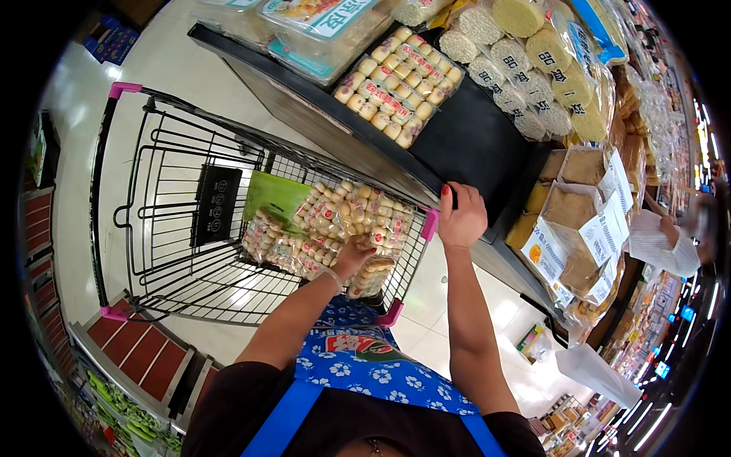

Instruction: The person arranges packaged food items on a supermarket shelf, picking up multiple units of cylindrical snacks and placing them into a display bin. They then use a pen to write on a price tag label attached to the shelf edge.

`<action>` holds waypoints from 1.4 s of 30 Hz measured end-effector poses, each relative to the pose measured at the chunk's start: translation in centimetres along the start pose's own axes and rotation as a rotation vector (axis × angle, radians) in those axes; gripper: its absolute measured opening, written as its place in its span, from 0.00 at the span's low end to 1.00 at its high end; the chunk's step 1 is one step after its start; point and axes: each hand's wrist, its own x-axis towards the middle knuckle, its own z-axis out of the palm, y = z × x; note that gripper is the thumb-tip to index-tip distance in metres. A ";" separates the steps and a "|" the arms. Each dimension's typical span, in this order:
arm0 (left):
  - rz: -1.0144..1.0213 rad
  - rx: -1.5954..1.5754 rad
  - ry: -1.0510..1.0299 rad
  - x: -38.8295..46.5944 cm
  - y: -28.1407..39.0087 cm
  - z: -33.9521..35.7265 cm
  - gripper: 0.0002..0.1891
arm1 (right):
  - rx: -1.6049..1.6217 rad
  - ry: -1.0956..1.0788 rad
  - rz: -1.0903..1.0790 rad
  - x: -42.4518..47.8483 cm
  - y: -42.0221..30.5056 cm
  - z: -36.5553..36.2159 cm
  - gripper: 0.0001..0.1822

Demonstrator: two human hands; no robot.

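Observation:
My left hand (pixel 353 258) reaches down into a wire shopping cart (pixel 171 228) and touches clear packs of small round pastries (pixel 354 211); its fingertips are partly hidden among the packs, so its hold cannot be told. More packs and a bright green bag or sheet (pixel 273 197) lie in the cart. My right hand (pixel 464 212) rests on the edge of a black display shelf (pixel 474 137), fingers curled over the rim. To its upper left on the shelf, packs of small round pastries (pixel 400 85) lie side by side.
Bagged round cakes (pixel 531 63) are stacked at the shelf's back. Boxed brown cakes (pixel 571 205) stand right of my right hand. Plastic tubs (pixel 325 28) sit at the shelf's upper left end. A person in a light top (pixel 662 243) is at the far right. Vegetables (pixel 123 411) lie lower left.

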 end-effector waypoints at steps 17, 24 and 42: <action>0.041 -0.091 -0.272 -4.6 8.0 -4.9 0.25 | 0.324 -0.037 -0.118 -0.1 1.1 -1.7 0.14; 0.155 -0.169 -0.479 -12.5 24.0 -13.3 0.18 | 1.072 -0.644 0.313 -4.5 -5.2 -7.9 0.40; -0.039 -0.590 0.026 -15.2 16.0 -11.9 0.12 | 1.821 -0.152 0.905 14.9 6.1 -1.6 0.19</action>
